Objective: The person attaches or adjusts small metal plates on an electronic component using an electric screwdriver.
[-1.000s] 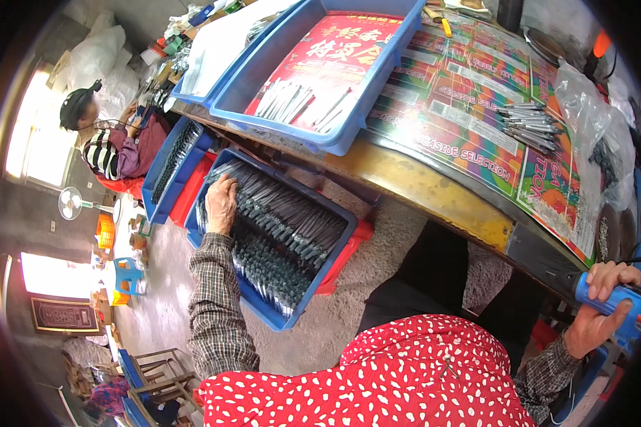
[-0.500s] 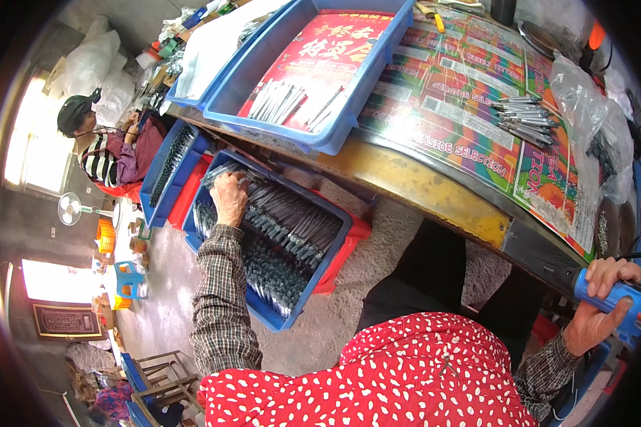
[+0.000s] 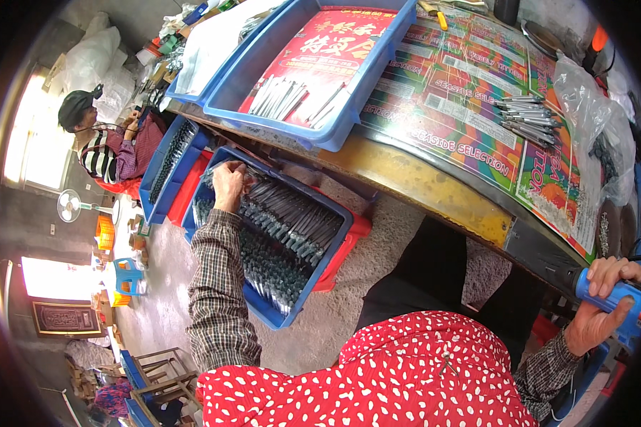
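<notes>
Head view: left hand [image 3: 229, 186] among dark rods [image 3: 292, 213], far-left corner of blue bin [image 3: 315, 279], grip indiscernible; right hand [image 3: 597, 317], grip wrapped around blue tool [image 3: 628, 329], near-right table [image 3: 434, 186] corner.

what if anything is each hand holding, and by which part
The right hand grips a blue tool around its body. The left hand is over the blue bin of thin rods; whether it holds any cannot be told.

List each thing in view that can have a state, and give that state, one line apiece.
Bin, open, well filled with rods
Left hand, over the bin, fingers bent
Right hand, closed around the blue tool
Tray, open, partly filled
Bag, crumpled
Fan, running or not unclear
</notes>
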A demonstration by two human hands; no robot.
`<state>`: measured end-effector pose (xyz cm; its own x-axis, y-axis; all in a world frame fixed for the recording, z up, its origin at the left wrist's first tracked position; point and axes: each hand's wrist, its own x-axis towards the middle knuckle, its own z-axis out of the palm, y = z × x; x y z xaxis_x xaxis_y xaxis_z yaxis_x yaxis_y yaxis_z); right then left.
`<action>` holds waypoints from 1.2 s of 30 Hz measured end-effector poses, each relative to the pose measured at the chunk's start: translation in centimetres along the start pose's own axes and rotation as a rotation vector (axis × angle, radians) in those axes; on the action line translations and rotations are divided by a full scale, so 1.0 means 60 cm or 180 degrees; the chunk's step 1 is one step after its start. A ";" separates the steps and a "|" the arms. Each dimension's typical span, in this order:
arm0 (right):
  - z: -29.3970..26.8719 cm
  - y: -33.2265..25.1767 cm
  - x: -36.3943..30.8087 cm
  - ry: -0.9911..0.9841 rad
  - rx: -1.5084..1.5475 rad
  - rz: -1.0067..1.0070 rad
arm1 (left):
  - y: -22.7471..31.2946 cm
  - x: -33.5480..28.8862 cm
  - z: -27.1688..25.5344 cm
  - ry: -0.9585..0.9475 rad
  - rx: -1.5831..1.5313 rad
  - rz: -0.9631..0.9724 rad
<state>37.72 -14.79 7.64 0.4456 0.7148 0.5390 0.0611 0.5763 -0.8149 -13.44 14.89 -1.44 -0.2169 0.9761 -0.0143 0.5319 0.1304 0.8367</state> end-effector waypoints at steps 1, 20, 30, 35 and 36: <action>0.001 0.000 0.000 0.0003 -0.0007 -0.0001 | 0.007 -0.001 0.001 -0.0349 -0.0394 -0.0427; 0.004 0.002 0.003 0.0005 0.0062 0.0026 | 0.000 0.004 0.025 -0.0317 -0.1600 -0.1230; -0.002 0.001 0.006 -0.0084 0.0090 0.0055 | -0.037 0.034 0.024 -0.0565 -0.1127 -0.0895; 0.002 0.006 0.007 -0.0058 0.0092 0.0066 | 0.003 0.025 0.047 -0.0318 0.0427 -0.0809; 0.004 0.004 0.008 -0.0035 0.0083 0.0048 | 0.002 0.038 0.041 -0.0509 0.0438 -0.0819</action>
<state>37.73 -14.20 7.76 0.4364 0.7277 0.5292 0.0312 0.5755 -0.8172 -11.87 17.55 -2.74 -0.2331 0.9216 -0.3104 0.5842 0.3879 0.7129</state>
